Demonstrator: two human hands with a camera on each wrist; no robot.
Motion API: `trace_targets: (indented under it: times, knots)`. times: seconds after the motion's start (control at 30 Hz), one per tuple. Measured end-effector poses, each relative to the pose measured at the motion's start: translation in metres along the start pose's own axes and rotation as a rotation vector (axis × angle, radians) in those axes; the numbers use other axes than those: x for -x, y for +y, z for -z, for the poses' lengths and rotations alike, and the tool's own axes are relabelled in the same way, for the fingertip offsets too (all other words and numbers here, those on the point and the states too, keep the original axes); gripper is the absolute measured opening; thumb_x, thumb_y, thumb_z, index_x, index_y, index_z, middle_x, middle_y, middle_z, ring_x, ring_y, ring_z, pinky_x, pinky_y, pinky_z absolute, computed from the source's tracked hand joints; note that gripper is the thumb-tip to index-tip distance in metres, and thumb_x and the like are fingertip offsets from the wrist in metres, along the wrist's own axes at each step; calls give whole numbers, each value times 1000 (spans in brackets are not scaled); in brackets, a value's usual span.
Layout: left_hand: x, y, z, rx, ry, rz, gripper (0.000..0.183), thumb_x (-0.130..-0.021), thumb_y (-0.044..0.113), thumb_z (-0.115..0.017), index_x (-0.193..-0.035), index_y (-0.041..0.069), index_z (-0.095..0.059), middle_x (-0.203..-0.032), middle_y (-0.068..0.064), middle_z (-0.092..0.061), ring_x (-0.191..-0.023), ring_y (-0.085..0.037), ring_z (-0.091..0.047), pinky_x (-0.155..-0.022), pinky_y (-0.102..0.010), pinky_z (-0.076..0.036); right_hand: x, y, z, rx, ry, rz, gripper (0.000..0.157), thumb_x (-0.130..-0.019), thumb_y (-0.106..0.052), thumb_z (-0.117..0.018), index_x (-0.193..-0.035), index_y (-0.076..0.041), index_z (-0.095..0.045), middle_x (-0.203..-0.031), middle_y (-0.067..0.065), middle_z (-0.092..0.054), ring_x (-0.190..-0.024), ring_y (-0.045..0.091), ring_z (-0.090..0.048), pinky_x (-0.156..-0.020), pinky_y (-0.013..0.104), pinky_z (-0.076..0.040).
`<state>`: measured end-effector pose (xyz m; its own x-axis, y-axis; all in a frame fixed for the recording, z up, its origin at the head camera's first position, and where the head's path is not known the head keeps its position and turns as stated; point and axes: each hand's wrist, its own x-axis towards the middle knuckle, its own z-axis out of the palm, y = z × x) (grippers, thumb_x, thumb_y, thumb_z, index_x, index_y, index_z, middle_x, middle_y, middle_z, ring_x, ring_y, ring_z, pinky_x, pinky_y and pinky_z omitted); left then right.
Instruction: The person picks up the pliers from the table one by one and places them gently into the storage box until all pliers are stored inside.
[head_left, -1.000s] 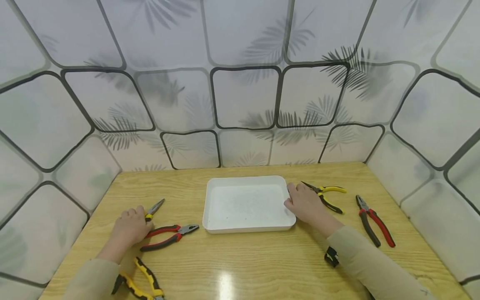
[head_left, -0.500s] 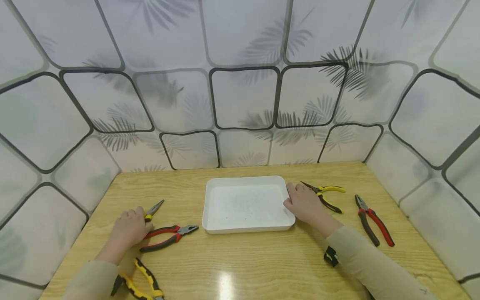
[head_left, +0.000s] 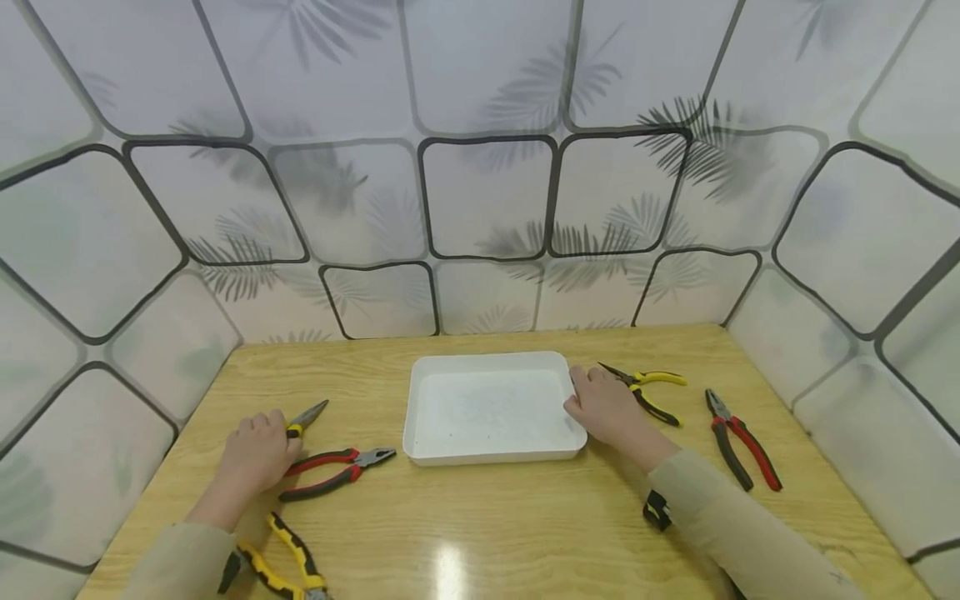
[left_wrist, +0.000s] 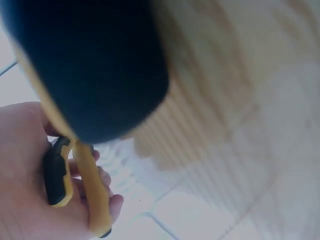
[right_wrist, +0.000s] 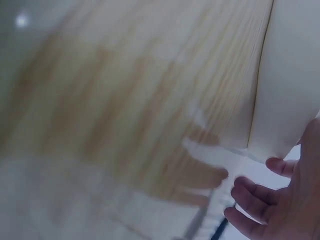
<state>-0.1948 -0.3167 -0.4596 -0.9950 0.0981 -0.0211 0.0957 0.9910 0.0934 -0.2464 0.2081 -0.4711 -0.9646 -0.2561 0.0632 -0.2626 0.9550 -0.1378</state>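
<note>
At the left of the table, my left hand (head_left: 257, 454) grips yellow-and-black long-nose pliers (head_left: 307, 417). Their tapered jaws point away past the fingers, and the left wrist view shows both handles (left_wrist: 92, 187) against the palm with the fingers curled round them. My right hand (head_left: 606, 408) is at the right wall of a white rectangular tray (head_left: 495, 459), pinching its rim with the thumb towards the inside. The right wrist view has the curved fingers (right_wrist: 255, 195) by the tray's end (right_wrist: 285, 85); their exact contact is partly hidden. Only a few tiny specks show on the tray floor.
Red-and-black pliers (head_left: 348, 468) lie beside the left hand, with yellow-and-black pliers (head_left: 281, 558) nearer the front. Yellow-handled long-nose pliers (head_left: 645, 392) and red-and-black pliers (head_left: 738, 437) lie to the right. A dark tool (head_left: 657, 510) is partly under the right forearm. Patterned walls enclose the table (head_left: 465, 517).
Both hands keep their places on the pliers and the tray. The whole head view has shifted slightly; nothing on the table has clearly moved.
</note>
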Motion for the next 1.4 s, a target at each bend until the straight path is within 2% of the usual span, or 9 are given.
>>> trace_targets:
  times: [0.17, 0.37, 0.63, 0.83, 1.03, 1.23, 1.4]
  knots:
    - [0, 1, 1, 18, 75, -20, 38, -104, 26, -59, -87, -3, -42, -82, -22, -49, -75, -35, -49, -67, -49, -43, -1, -2, 1, -8, -5, -10, 35, -101, -25, -51, -126, -2, -55, -93, 12, -54, -82, 26, -48, -69, 40, -42]
    - [-4, -1, 3, 1, 165, -77, 36, -105, 27, -59, -88, -1, -42, -83, -20, -49, -75, -34, -49, -67, -48, -41, 1, -5, 6, 2, -13, -13, 29, -101, -23, -51, -121, -3, -56, -91, 12, -54, -81, 26, -48, -67, 40, -42]
    - [-20, 4, 14, -16, 202, -126, 28, -103, 24, -56, -93, 0, -45, -87, -20, -51, -79, -37, -52, -70, -49, -40, 1, -3, 5, 13, -19, -17, 31, -102, -24, -52, -124, -3, -56, -93, 12, -54, -81, 26, -49, -67, 40, -43]
    - [-31, 11, 27, -48, 199, -165, 25, -100, 22, -55, -95, -1, -47, -91, -23, -54, -84, -40, -55, -72, -53, -42, 1, -4, 6, 4, -25, -20, 29, -101, -23, -51, -122, -3, -55, -92, 12, -54, -81, 26, -48, -67, 40, -43]
    - [-39, 23, 39, -42, 147, -189, 21, -101, 22, -53, -98, 2, -48, -91, -18, -51, -84, -35, -50, -75, -51, -38, 3, -4, 5, 4, -26, -19, 30, -102, -23, -51, -123, -3, -55, -93, 13, -54, -83, 27, -48, -70, 42, -43]
    - [-48, 32, 46, -97, 148, -241, 23, -102, 23, -51, -99, 0, -49, -93, -21, -56, -90, -41, -57, -77, -53, -44, 2, -4, 4, 8, -19, -21, 34, -102, -24, -50, -128, -2, -55, -95, 13, -55, -84, 27, -49, -70, 42, -44]
    - [-56, 42, 48, -84, 134, -268, 21, -103, 23, -49, -99, 2, -47, -94, -20, -54, -91, -39, -54, -79, -53, -41, 1, -3, 3, 9, -23, -27, 32, -102, -24, -51, -126, -3, -55, -95, 13, -55, -84, 27, -49, -69, 43, -45]
